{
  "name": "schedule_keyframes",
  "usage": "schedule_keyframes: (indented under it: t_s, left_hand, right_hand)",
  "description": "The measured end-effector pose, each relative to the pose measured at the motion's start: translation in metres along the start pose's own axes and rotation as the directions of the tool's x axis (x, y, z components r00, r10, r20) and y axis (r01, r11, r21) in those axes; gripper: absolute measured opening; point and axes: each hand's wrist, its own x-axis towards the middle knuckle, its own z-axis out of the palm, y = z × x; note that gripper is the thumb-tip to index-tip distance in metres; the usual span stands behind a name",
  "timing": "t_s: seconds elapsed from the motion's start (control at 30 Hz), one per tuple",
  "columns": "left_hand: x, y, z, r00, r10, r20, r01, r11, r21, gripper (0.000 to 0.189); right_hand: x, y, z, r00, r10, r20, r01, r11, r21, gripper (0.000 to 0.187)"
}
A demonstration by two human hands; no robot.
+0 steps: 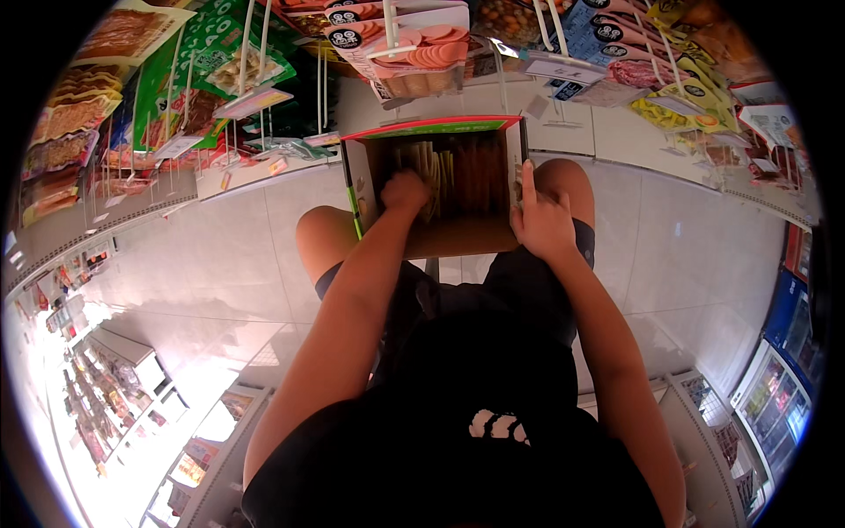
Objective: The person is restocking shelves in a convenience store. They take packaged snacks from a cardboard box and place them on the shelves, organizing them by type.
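An open cardboard box (455,247) with a red and green edge stands between my knees, tipped so that I look into it. Flat packets (472,175) are packed upright in a row inside. My left hand (404,191) reaches into the box at the left end of this row. Its fingers are curled and partly hidden against the packets, so I cannot see whether it grips one. At the box's right wall, my right hand (546,223) holds the side, with the index finger stretched along it.
Bagged foods hang on hooks ahead, among them sliced sausage packs (422,49), green bags (231,56) and yellow packs (690,102). Price tags (564,68) jut out above the box. Pale floor tiles (218,264) surround me; shelves (218,455) stand behind, and a glass-fronted cabinet (772,389) is at right.
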Motion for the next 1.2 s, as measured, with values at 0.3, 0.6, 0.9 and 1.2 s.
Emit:
schedule_keyframes:
  t_s: [0.3,0.6,0.9,1.2]
  left_hand:
    - [0.005,0.004,-0.004,1.0,-0.01,-0.007,0.009,0.997,-0.074,0.043]
    - [0.016,-0.022,0.013,0.995,0.055,-0.079,-0.06,0.996,-0.07,0.024]
    - [-0.085,-0.027,-0.054,0.938,0.263,-0.228,-0.271,0.962,-0.008,0.029]
    - [-0.224,-0.071,-0.178,0.596,0.766,-0.242,-0.753,0.637,0.164,0.016]
  right_hand:
    - [0.001,0.002,0.003,0.998,-0.019,-0.055,0.022,0.999,0.042,0.085]
    - [0.001,0.0,0.005,0.996,-0.02,-0.089,0.026,0.998,0.063,0.086]
    - [-0.001,0.001,0.01,0.988,-0.036,-0.152,0.044,0.998,0.052,0.087]
    - [-0.008,-0.011,-0.018,0.927,-0.086,-0.365,0.201,0.936,0.29,0.082]
